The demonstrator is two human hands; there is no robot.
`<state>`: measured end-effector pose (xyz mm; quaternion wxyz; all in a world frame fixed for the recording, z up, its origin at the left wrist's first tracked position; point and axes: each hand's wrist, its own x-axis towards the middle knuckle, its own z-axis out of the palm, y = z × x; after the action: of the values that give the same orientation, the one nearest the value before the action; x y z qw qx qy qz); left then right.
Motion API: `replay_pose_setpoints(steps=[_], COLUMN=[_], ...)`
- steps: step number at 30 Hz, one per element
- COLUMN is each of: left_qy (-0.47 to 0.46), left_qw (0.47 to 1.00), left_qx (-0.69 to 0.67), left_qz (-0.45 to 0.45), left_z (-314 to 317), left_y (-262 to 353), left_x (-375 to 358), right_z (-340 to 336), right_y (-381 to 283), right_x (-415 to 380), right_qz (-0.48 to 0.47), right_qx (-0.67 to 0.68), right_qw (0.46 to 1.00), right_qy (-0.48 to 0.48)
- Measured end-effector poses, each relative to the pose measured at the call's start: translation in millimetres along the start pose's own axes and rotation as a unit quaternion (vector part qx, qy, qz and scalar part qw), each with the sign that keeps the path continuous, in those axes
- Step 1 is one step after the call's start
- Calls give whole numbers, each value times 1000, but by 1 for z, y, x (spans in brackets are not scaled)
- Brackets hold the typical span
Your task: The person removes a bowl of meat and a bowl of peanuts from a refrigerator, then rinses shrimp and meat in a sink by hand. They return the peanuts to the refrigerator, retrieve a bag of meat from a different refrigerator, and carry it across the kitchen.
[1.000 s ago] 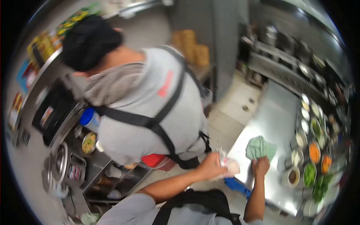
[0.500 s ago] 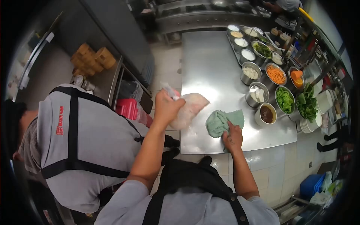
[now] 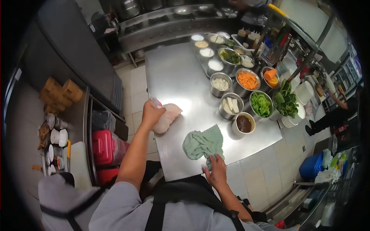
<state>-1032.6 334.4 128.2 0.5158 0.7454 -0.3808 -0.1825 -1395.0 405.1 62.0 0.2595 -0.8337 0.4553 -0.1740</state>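
Observation:
My left hand [image 3: 153, 114] is closed on the gathered top of a clear plastic bag [image 3: 168, 118] with something pale pink inside. The bag is at the left edge of the steel table [image 3: 169, 154]. A crumpled green cloth [image 3: 203, 143] lies near the table's front edge. My right hand [image 3: 216, 170] pinches the cloth's lower corner between thumb and fingers.
Metal containers of shredded carrot [image 3: 248, 79], lettuce [image 3: 261, 104] and white pieces [image 3: 230, 105] line the right side, beside a tub of brown sauce [image 3: 244, 123]. A co-worker [image 3: 63, 200] bends at lower left. Stoves [image 3: 169, 24] stand beyond.
My view has shifted to the right. The bag is now lower, at the table's left edge. My right hand has drawn back from the cloth's middle to its lower corner. The co-worker appears lower.

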Motion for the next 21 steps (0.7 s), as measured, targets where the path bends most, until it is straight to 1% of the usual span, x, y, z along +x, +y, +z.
replay_pose_setpoints(steps=[1, 2, 3, 5, 7, 9, 10, 11, 12, 13, 14, 15, 17, 19, 21], left_qy=[-12, -30, -26, -32, -46, -42, -52, -55, -91, -123, -160, -161, -199, -190, -175], left_qw=[1000, 999, 999, 998, 997, 999, 998, 998, 985, 954, 934, 931, 897, 892, 891], left_qx=[4, 30, 35, 42, 55, 29, 25, 27, -68, -163, -225, -228, -312, -326, -336], left_qz=[-18, -12, -14, 21, 1, -3, -24, -31, -127, -220, -226, -234, -241, -248, -249], left_z=[1, 0, 0, -1, -10, -18, -24, -32, -40, -48, -55, -61, -74, -92, -117], left_y=[1, 6, 4, -10, -19, -28, -35, -41, -48, -59, -84, -91, -100, -102, -120], left_x=[1, 2, 6, 17, 35, 54, 63, 71, 79, 89, 99, 102, 105, 109, 119], right_z=[-1, 1, 3, 10, 15, 18, 21, 26, 30, 35, 39, 43, 45, 45, 47], right_y=[2, 3, 4, 4, 0, -7, -9, -12, -14, -17, -20, -23, -33, -42, -47], right_x=[2, 6, 9, 14, 20, 26, 28, 30, 33, 37, 39, 42, 52, 62, 70], right_qz=[18, 13, 10, 18, 26, 39, 43, 54, 64, 68, 84, 100, 113, 158, 185], right_qx=[9, -10, -5, -19, -29, -27, -26, -40, -55, -59, -67, -76, -96, -91, -92], right_qw=[1000, 1000, 1000, 1000, 999, 998, 998, 997, 994, 994, 992, 989, 987, 981, 977], right_qy=[-20, -20, -23, 5, 23, 41, 35, 49, 62, 55, 65, 74, 69, 64, 52])
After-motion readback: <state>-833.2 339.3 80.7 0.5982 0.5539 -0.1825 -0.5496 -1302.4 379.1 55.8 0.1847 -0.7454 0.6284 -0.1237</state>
